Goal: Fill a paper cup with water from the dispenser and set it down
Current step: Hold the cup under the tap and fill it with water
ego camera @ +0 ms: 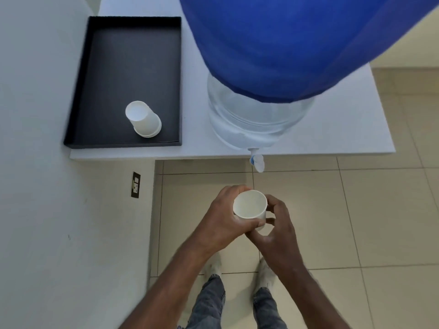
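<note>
Cup (250, 205) empty, gripped by my left hand (221, 222) and right hand (278, 224), below the tap (257, 162). Filling and setting down remain.

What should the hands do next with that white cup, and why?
Probably lift the cup up and forward until it sits right under the tap. The left hand and right hand both hold it upright, it looks empty, and it is below and short of the tap at the table edge, so no water could land in it yet.
</note>
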Demonstrator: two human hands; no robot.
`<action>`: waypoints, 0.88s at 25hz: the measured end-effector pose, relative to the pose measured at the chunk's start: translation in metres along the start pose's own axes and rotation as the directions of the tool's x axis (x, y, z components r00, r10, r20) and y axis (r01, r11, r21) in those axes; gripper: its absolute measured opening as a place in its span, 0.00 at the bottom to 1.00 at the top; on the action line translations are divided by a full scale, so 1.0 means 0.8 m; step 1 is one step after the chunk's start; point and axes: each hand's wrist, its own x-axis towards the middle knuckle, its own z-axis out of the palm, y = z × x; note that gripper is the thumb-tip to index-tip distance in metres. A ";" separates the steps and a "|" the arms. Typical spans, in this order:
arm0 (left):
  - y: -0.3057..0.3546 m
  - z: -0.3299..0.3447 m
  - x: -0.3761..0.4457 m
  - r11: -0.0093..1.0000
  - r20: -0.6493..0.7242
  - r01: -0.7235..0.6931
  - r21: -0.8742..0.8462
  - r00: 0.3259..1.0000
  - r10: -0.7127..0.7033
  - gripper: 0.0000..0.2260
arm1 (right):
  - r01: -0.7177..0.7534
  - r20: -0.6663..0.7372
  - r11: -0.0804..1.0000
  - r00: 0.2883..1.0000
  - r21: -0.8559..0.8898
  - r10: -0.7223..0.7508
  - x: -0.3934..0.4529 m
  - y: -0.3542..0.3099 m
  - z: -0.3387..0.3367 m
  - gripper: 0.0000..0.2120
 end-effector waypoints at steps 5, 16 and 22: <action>0.000 0.006 0.006 0.992 0.031 -0.028 0.126 0.999 0.024 0.35 | -0.023 0.015 0.999 1.000 0.029 0.022 0.003 0.012 -0.001 0.32; 0.031 -0.002 0.069 0.836 -0.113 -0.205 0.509 0.947 0.301 0.30 | -0.213 -0.122 0.967 0.965 0.140 0.230 0.084 0.058 0.010 0.31; 0.043 0.003 0.092 0.691 -0.040 -0.257 0.676 0.923 0.382 0.25 | -0.161 -0.137 0.977 0.974 0.141 0.180 0.129 0.061 0.030 0.31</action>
